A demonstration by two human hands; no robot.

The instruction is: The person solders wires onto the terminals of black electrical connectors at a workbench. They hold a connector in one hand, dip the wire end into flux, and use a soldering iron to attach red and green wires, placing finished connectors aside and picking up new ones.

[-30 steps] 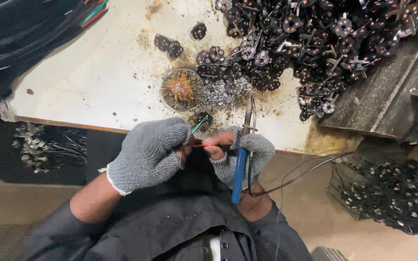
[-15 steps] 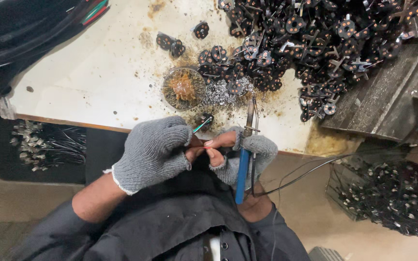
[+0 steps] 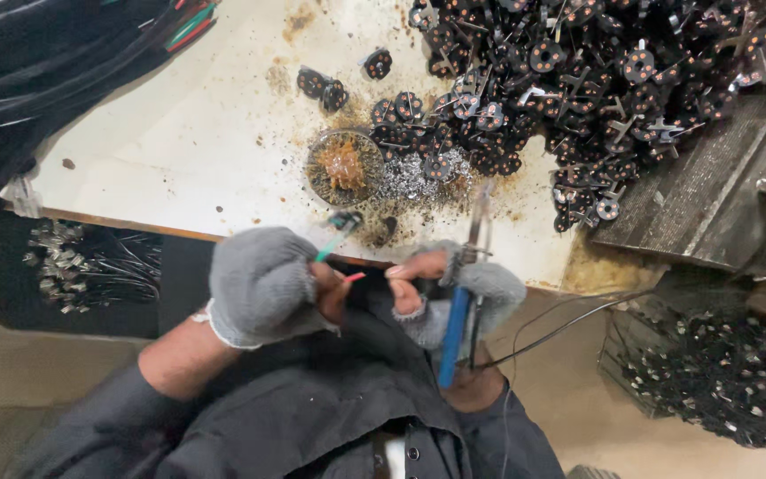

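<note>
Right at the near edge of the table point(image 3: 179, 133), I see a small black round part point(image 3: 345, 220) with a green wire point(image 3: 330, 247) and a red wire point(image 3: 354, 277) running out of it. My left hand point(image 3: 263, 286), in a grey knit glove, is clenched around those wires, holding the part up just over the table edge. My right hand point(image 3: 454, 293), gloved in grey with bare fingertips, grips a blue-handled soldering iron point(image 3: 458, 310) whose metal tip points up toward the table; its thumb and forefinger reach toward the red wire, though I cannot tell if they touch it. A dark cord point(image 3: 569, 326) trails from the iron to the right.

Just beyond the part sits a round tin of brownish residue point(image 3: 341, 167), with a patch of silvery solder scraps point(image 3: 410, 177) beside it. Farther back and to the right lies a big heap of black round parts point(image 3: 596, 80). A grey metal tray point(image 3: 711, 195) rests at the right edge, and black cables point(image 3: 37, 71) lie at the far left.
</note>
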